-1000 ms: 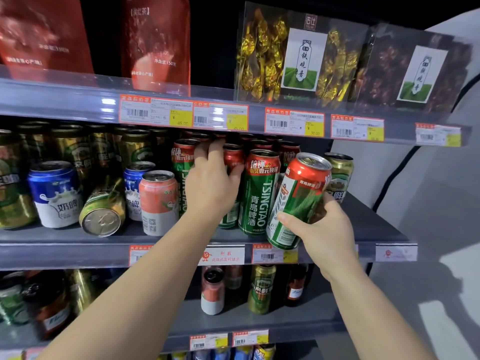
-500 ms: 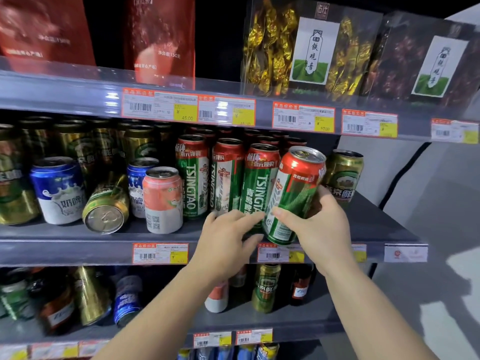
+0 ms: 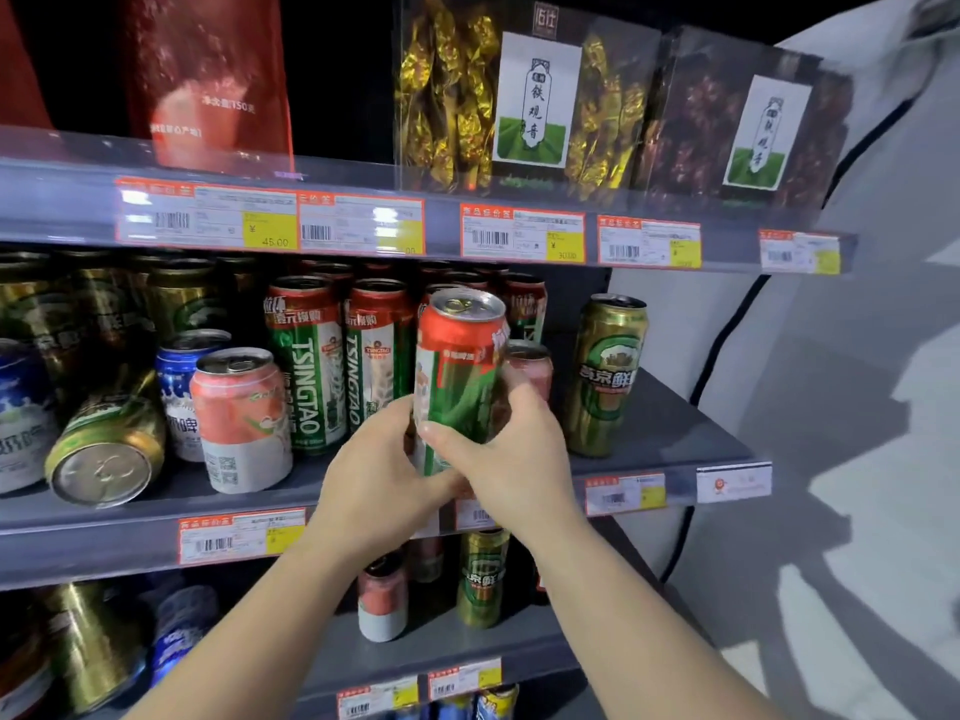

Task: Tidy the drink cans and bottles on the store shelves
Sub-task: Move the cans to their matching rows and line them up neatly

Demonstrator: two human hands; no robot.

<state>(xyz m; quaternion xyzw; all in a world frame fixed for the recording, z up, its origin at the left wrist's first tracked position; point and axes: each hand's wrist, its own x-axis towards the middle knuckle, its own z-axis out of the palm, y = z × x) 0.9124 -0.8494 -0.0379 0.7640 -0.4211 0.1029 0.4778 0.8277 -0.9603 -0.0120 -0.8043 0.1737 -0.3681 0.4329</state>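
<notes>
Both hands hold one tall red-and-green Tsingtao beer can (image 3: 460,376) in front of the middle shelf (image 3: 670,433), its top tipped slightly toward the camera. The left hand (image 3: 379,485) wraps its lower left side with curled fingers, and the right hand (image 3: 511,454) grips the lower right, thumb laid across the front. Behind it, two upright Tsingtao cans (image 3: 337,356) stand side by side on the shelf. To their left a short pink can (image 3: 241,418) stands upright, with a gold-green can (image 3: 104,444) lying on its side further left. A gold Yanjing can (image 3: 605,376) stands alone at the right.
</notes>
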